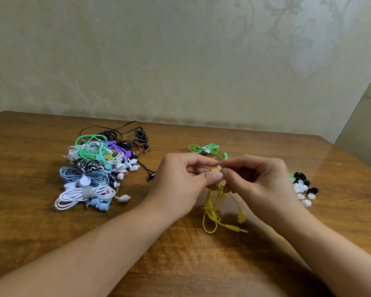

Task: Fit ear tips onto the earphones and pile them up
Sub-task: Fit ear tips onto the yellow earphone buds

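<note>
A yellow earphone set (217,207) is held up over the wooden table (30,211), approx. centre-right. Its earbud end (215,169) is pinched betw. thumb and curled fingers of the left hand (181,185); the cable loops hang down, w/ the 2nd bud and jack plug lying at table level just below. A white ear tip (219,167) is pinched at the bud by the right hand (263,181), fingers curled tight around it; whether the tip is fully seated can't be told.

No containers are seen; everything is laid loose on the table. To the left, a pile of bundled earphones (94,168) is heaped: white, blue, green, purple, black, striped, cables overlapping. Behind the hands, 1 green earphone bundle (205,148) is set apart. To the right, partly hidden by the right hand, a loose cluster of spare ear tips (304,187), black and white, is scattered close together.
</note>
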